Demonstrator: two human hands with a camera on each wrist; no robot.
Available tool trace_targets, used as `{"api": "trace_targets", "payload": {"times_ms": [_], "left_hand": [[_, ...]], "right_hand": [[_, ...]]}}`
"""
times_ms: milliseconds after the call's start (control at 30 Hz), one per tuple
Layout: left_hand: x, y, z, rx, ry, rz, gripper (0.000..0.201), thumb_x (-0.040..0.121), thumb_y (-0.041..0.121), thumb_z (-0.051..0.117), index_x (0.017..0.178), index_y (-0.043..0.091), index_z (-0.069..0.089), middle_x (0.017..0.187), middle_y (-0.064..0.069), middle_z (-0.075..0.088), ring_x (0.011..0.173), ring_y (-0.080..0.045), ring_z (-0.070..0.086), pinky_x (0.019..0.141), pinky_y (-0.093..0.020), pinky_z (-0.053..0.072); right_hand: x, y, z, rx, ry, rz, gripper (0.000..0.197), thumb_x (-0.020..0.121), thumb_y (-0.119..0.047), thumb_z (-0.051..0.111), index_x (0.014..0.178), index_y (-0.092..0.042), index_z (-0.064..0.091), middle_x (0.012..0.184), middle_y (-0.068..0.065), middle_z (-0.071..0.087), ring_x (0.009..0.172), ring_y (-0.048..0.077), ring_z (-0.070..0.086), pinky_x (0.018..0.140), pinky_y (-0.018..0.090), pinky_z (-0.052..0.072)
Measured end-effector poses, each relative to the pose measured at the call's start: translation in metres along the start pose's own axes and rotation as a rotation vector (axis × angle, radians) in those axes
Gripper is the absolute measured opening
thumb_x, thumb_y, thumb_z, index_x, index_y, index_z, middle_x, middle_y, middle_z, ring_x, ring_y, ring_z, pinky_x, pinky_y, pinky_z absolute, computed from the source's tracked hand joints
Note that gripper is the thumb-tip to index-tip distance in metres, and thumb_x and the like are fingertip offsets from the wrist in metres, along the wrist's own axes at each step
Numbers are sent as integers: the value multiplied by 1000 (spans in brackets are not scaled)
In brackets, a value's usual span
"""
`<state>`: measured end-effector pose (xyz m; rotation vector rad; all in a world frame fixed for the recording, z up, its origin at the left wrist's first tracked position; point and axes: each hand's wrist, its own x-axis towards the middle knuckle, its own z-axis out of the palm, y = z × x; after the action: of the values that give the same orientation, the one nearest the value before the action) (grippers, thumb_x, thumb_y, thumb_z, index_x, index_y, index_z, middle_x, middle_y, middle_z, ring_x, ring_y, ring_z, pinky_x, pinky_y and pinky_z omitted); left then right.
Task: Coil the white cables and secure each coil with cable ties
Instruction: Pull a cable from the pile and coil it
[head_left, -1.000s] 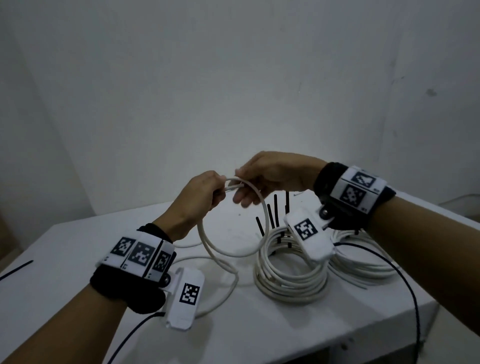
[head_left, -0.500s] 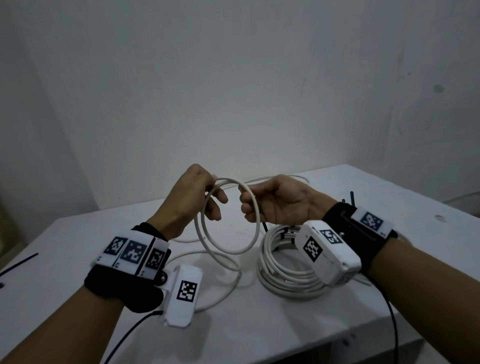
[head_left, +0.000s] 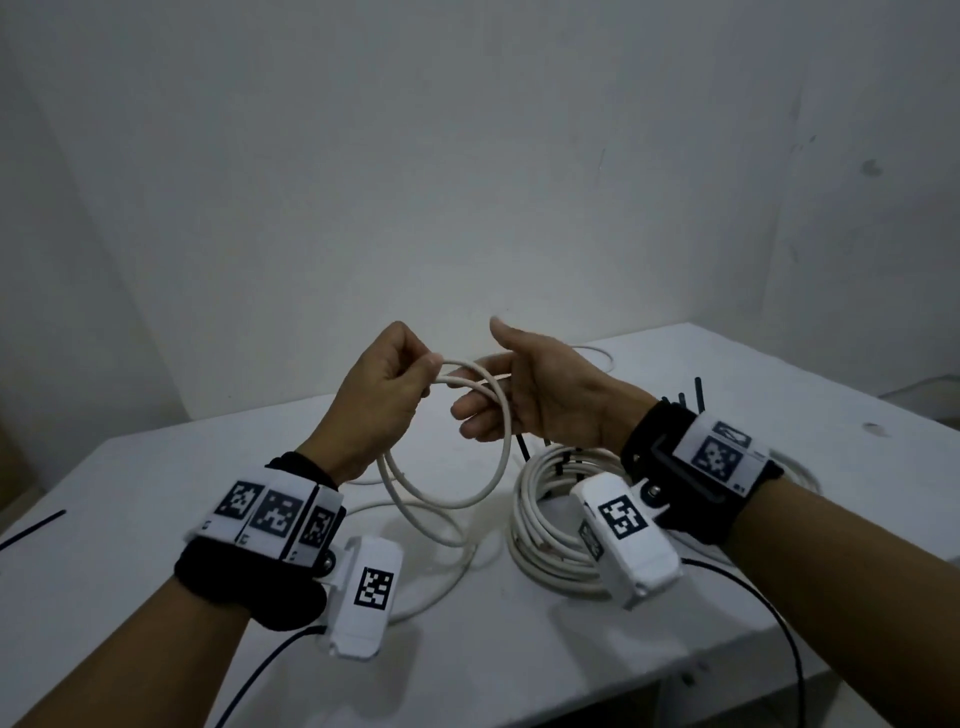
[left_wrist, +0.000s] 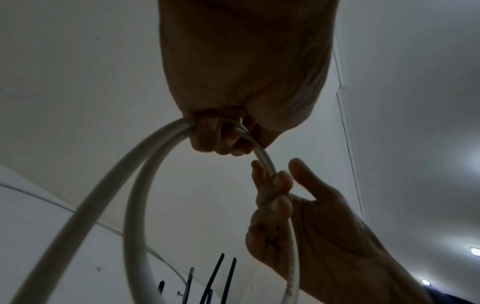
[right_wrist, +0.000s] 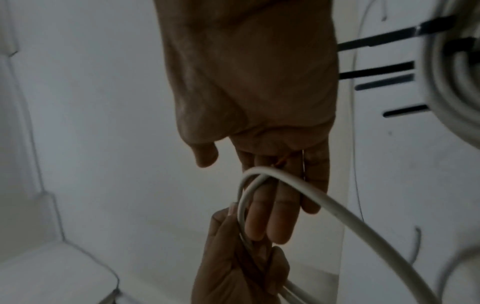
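Note:
My left hand (head_left: 426, 374) is raised above the table and grips the top of a white cable (head_left: 498, 467) that hangs in two loops; in the left wrist view its fingers (left_wrist: 223, 142) are closed round the strands (left_wrist: 135, 205). My right hand (head_left: 478, 410) is close beside it, thumb up, with the cable running through its loosely curled fingers (left_wrist: 272, 195). The right wrist view shows the cable (right_wrist: 337, 211) crossing those fingers (right_wrist: 272, 216) and passing into the left hand (right_wrist: 233, 267). The cable's free length trails over the table (head_left: 441, 587).
A finished white coil (head_left: 545, 545) with black cable ties (head_left: 522, 447) sticking up lies under my right wrist; another coil (head_left: 800, 467) lies behind it. A loose black tie (head_left: 31, 530) rests at the table's far left. The table's front edge (head_left: 519, 691) is near.
My right hand came down from above the loop, turned thumb up and brought more cable to the left hand. A second loop now hangs from my left hand.

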<state>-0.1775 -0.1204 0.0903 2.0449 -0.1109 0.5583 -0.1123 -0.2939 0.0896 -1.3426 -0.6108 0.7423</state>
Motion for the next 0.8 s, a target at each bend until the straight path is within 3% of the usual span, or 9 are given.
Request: {"api": "trace_targets", "payload": {"times_ms": [67, 167, 267, 333, 500, 633, 800], "left_hand": [[0, 0, 1, 0, -1, -11, 21, 99, 19, 50, 78, 16, 46, 64, 6, 49, 48, -1, 42, 51, -19, 32], [0, 0, 2, -65, -27, -76, 22, 100, 20, 48, 79, 15, 46, 65, 3, 50, 52, -6, 40, 47, -19, 31], [-2, 2, 4, -154, -48, -124, 22, 101, 20, 46, 81, 12, 47, 70, -5, 51, 55, -11, 39, 44, -21, 32], [-3, 4, 3, -189, -55, -150, 21, 101, 19, 46, 82, 12, 47, 70, -5, 51, 53, -12, 42, 44, -22, 33], [-5, 10, -5, -353, -97, -238, 18, 100, 18, 47, 84, 10, 47, 62, -3, 49, 47, -14, 41, 44, -25, 32], [-6, 10, -4, -364, -85, -211, 17, 101, 19, 45, 85, 11, 43, 56, 2, 41, 43, -10, 33, 41, -20, 24], [-3, 7, -8, -362, 56, -154, 22, 100, 19, 48, 79, 12, 46, 48, 9, 41, 41, -5, 30, 38, -16, 25]], "right_hand": [[-1, -2, 5, -241, 19, -72, 48, 96, -50, 40, 103, -8, 61, 79, 10, 70, 66, 25, 67, 74, 35, 52], [0, 0, 12, -559, 142, -200, 26, 100, -31, 45, 91, -9, 55, 68, 11, 69, 54, 26, 64, 56, 27, 50], [6, 7, 18, -565, 280, -266, 25, 101, -26, 39, 84, -11, 49, 58, 7, 64, 41, 24, 59, 44, 22, 44], [8, 12, 21, -421, 300, -295, 25, 102, -26, 39, 85, -10, 48, 57, 5, 58, 37, 21, 54, 43, 24, 46], [9, 13, 28, -125, 179, -345, 27, 102, -28, 38, 85, -9, 45, 59, 1, 46, 36, 14, 45, 51, 33, 53], [12, 10, 33, -85, 271, -360, 22, 99, -28, 46, 87, -9, 44, 60, 1, 41, 36, 11, 39, 45, 32, 53], [7, 11, 31, -200, 257, -370, 24, 97, -28, 51, 89, -5, 50, 52, 6, 51, 34, 19, 48, 57, 48, 55]]}}
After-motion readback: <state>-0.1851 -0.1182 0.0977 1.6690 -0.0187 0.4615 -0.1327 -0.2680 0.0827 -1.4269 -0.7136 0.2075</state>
